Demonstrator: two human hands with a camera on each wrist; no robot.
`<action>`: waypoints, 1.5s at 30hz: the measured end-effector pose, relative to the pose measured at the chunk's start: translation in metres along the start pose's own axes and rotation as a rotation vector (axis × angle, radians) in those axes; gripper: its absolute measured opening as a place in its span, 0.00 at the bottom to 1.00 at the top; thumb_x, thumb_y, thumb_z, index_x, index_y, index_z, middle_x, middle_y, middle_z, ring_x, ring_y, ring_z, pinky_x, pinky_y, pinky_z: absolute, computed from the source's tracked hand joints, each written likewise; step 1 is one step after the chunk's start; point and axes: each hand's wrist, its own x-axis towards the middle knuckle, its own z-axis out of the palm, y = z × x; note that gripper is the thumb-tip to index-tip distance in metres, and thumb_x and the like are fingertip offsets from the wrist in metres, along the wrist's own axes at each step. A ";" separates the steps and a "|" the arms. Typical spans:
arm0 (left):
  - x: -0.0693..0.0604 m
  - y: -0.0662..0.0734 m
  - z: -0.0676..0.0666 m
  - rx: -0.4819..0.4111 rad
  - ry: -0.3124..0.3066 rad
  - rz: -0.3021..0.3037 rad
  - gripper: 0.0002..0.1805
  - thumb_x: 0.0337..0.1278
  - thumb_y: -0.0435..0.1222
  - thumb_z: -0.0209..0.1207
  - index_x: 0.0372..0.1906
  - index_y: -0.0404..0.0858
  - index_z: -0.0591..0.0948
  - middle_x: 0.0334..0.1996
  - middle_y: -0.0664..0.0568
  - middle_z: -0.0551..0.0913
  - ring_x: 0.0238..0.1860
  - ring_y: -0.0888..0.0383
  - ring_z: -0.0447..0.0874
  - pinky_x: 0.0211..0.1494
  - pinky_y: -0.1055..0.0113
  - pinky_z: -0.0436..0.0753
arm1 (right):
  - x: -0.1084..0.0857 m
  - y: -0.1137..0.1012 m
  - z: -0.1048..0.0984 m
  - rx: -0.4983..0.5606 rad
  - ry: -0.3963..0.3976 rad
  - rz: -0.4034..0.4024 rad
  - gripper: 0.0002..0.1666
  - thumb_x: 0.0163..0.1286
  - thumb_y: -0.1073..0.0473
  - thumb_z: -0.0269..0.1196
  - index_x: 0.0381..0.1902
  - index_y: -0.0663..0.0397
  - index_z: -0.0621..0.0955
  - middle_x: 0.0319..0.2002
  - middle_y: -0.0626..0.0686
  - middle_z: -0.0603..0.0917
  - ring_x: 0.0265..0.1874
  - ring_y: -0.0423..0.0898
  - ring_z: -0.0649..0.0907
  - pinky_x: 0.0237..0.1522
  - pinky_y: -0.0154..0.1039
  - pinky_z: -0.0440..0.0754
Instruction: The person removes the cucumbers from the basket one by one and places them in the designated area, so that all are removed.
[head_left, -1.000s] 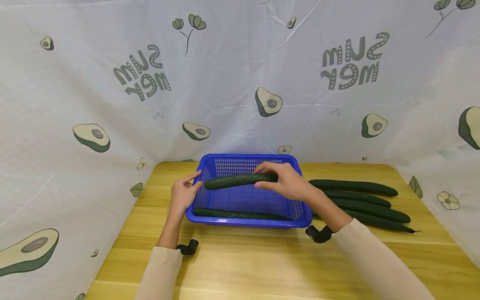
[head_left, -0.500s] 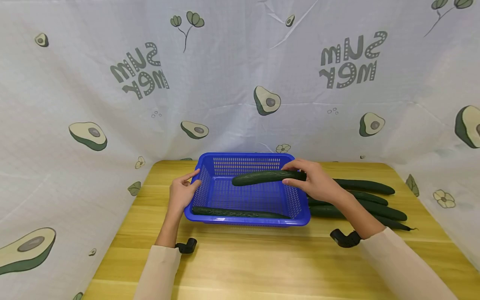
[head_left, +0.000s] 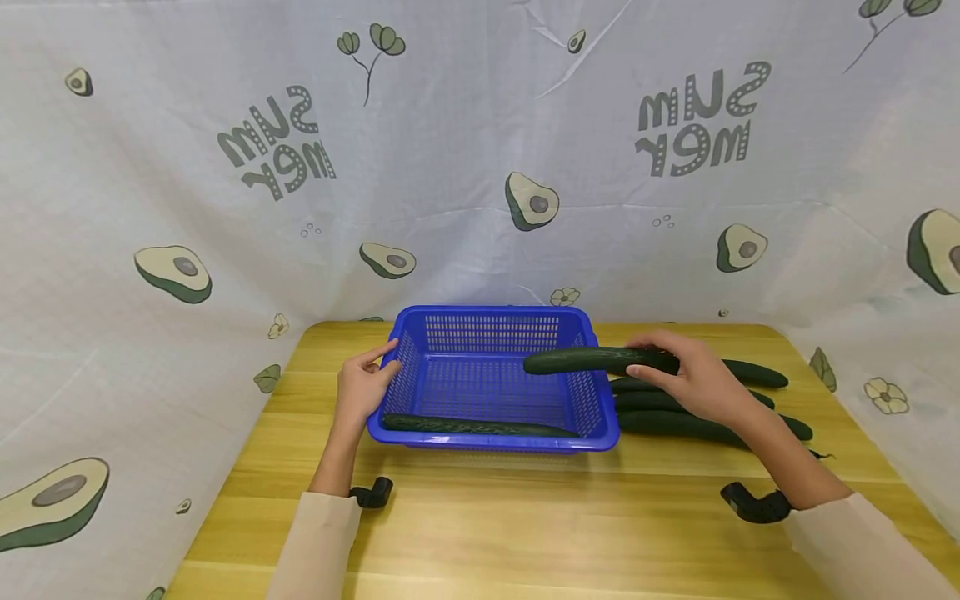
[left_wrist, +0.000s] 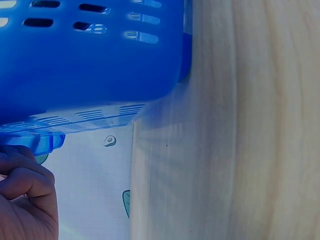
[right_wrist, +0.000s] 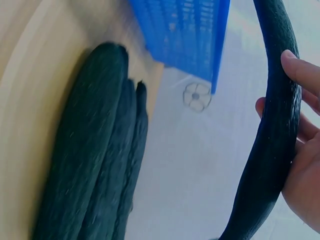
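Note:
A dark green cucumber [head_left: 573, 360] is gripped by my right hand [head_left: 701, 379], fingers and thumb around it toward its right end. It is held up over the right wall of a blue plastic basket [head_left: 491, 310]. In the right wrist view the cucumber [right_wrist: 277, 115] slants through the grasp, apart from the others. My left hand [head_left: 362, 387] holds the basket's left rim, thumb on the near part and index finger stretched along it. Curled fingers of that hand [left_wrist: 30, 192] show under the rim in the left wrist view. One cucumber [head_left: 480, 426] lies inside, along the near wall.
Several cucumbers [head_left: 675, 423] lie side by side on the wooden table [head_left: 487, 533], just right of the basket; my right arm partly covers them. A printed cloth [head_left: 450, 167] hangs behind the table. Black wrist cameras [head_left: 753, 504] sit on both wrists.
My right hand has carried the cucumber rightward, from above the middle of the basket to its right wall and the pile. The left hand stays at the left rim.

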 end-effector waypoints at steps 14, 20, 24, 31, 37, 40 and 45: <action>0.000 -0.002 -0.001 0.003 -0.001 -0.005 0.24 0.59 0.40 0.67 0.61 0.57 0.85 0.09 0.59 0.66 0.11 0.61 0.63 0.16 0.70 0.68 | -0.042 0.034 -0.024 -0.100 0.086 0.023 0.21 0.69 0.57 0.70 0.60 0.46 0.83 0.56 0.55 0.86 0.51 0.26 0.77 0.47 0.22 0.71; 0.000 -0.003 -0.002 0.002 -0.007 -0.014 0.24 0.60 0.40 0.66 0.62 0.56 0.85 0.10 0.59 0.67 0.12 0.61 0.66 0.17 0.69 0.72 | -0.060 0.050 -0.032 -0.088 0.074 0.045 0.22 0.70 0.58 0.69 0.61 0.47 0.82 0.59 0.59 0.83 0.55 0.20 0.69 0.48 0.17 0.65; -0.001 -0.002 -0.003 0.005 -0.009 -0.021 0.24 0.60 0.41 0.66 0.63 0.56 0.85 0.11 0.58 0.70 0.13 0.60 0.70 0.19 0.68 0.75 | -0.073 0.060 -0.038 -0.093 0.053 0.094 0.22 0.71 0.57 0.69 0.62 0.48 0.81 0.62 0.63 0.81 0.58 0.48 0.76 0.45 0.19 0.65; -0.001 -0.002 -0.002 0.002 -0.002 -0.014 0.24 0.59 0.40 0.67 0.63 0.54 0.85 0.11 0.57 0.73 0.13 0.61 0.73 0.19 0.68 0.77 | -0.092 0.079 -0.045 -0.124 0.047 0.165 0.22 0.70 0.56 0.69 0.61 0.49 0.82 0.59 0.65 0.81 0.49 0.33 0.78 0.44 0.24 0.71; 0.000 -0.001 -0.002 0.011 0.005 -0.010 0.24 0.59 0.40 0.67 0.62 0.54 0.85 0.11 0.58 0.71 0.12 0.62 0.70 0.18 0.69 0.74 | -0.107 0.092 -0.043 -0.134 0.040 0.175 0.20 0.69 0.54 0.71 0.58 0.45 0.83 0.56 0.61 0.83 0.50 0.23 0.73 0.41 0.17 0.65; 0.000 -0.001 -0.001 0.008 -0.009 -0.023 0.24 0.60 0.41 0.66 0.63 0.55 0.85 0.11 0.58 0.72 0.13 0.61 0.72 0.19 0.68 0.76 | -0.113 0.096 -0.038 -0.119 0.025 0.183 0.21 0.68 0.54 0.71 0.58 0.43 0.83 0.57 0.61 0.82 0.51 0.18 0.68 0.41 0.16 0.63; 0.000 0.001 0.000 0.004 -0.010 -0.023 0.24 0.60 0.41 0.67 0.62 0.57 0.85 0.11 0.58 0.70 0.12 0.61 0.70 0.18 0.69 0.74 | -0.120 0.096 -0.028 -0.106 -0.040 0.214 0.22 0.70 0.53 0.70 0.60 0.46 0.82 0.59 0.64 0.82 0.45 0.26 0.77 0.38 0.22 0.72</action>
